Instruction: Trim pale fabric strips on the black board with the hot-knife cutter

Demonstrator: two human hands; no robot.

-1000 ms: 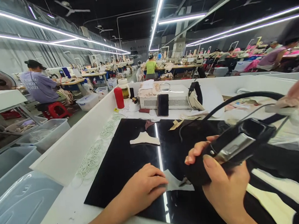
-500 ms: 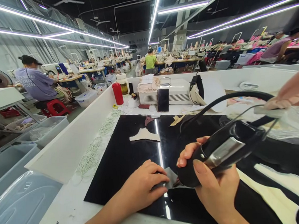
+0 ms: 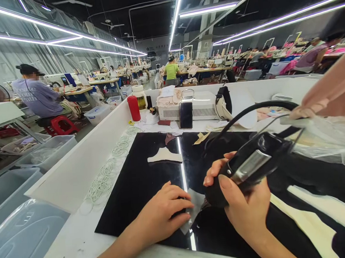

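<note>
- Pale cord loops (image 3: pixel 102 184): heaped along the left edge of the black board (image 3: pixel 129 182), on the white table (image 3: pixel 74 236).
- Red tumbler (image 3: pixel 134 108): upright, beyond the board's far left corner, just beside a lidded jar (image 3: pixel 139 98).
- White shaped piece (image 3: pixel 164 156): flat on the board's far half, nearer the far edge than the near one.
- Left hand (image 3: pixel 166 211): palm down over the board near its near edge; fingers bent and parted, a gap between thumb and forefinger, fingertips at the left side of the grey piece, which is not enclosed by the hand.
- Dark brown scrap (image 3: pixel 169 139): at the board's far edge.
- Phone (image 3: pixel 186 115): propped beyond the far edge, before a white vented box (image 3: pixel 201 104).
- Grey piece (image 3: pixel 196 205): on the board toward its near edge, between the hands, crossing the reflected light strip.
- Yellowish scrap (image 3: pixel 201 137): at the far edge, right of the strip.
- Right hand (image 3: pixel 244 202): closed around a black handheld tool (image 3: pixel 251 167), thumb along its side; the tool's lower end is close to the grey piece's right side, contact uncertain.
- Two cream pieces (image 3: pixel 308 218): side by side on the dark ground, right of the right hand.
</note>
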